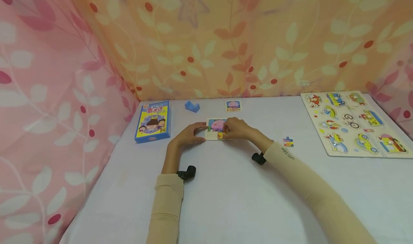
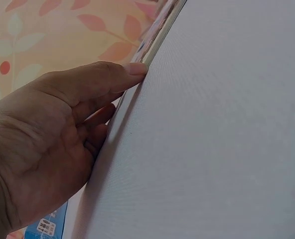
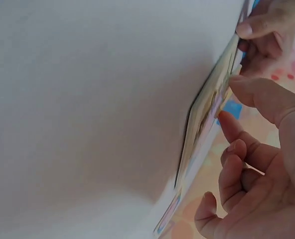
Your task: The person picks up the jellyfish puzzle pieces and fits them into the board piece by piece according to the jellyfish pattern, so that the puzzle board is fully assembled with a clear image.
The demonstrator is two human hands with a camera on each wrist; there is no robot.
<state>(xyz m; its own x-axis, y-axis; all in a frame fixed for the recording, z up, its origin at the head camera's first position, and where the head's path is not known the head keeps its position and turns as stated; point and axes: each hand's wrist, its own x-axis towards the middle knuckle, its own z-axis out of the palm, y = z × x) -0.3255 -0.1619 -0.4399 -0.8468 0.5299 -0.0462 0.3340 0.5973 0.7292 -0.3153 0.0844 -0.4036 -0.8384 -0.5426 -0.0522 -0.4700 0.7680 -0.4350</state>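
Note:
A small jigsaw board [image 1: 211, 136] with a pink octopus picture lies flat on the white table. My left hand [image 1: 187, 134] steadies its left edge, thumb at the near corner and forefinger farther up; the left wrist view shows the thumb [image 2: 135, 68] against the board's side. Between thumb and forefinger, my right hand [image 1: 238, 128] pinches a yellow-orange jigsaw piece [image 1: 220, 135] low over the board, whose right part the hand hides. Whether the piece is seated cannot be told. To the right lies a loose blue and orange jigsaw piece [image 1: 288, 141].
Behind the board lies a square octopus picture card [image 1: 233, 106], with a blue block [image 1: 192, 106] to its left. A blue and yellow card box [image 1: 153, 122] stands at the left. A wooden vehicle peg puzzle [image 1: 351, 123] fills the right. Patterned curtains [image 1: 209, 57] border the table.

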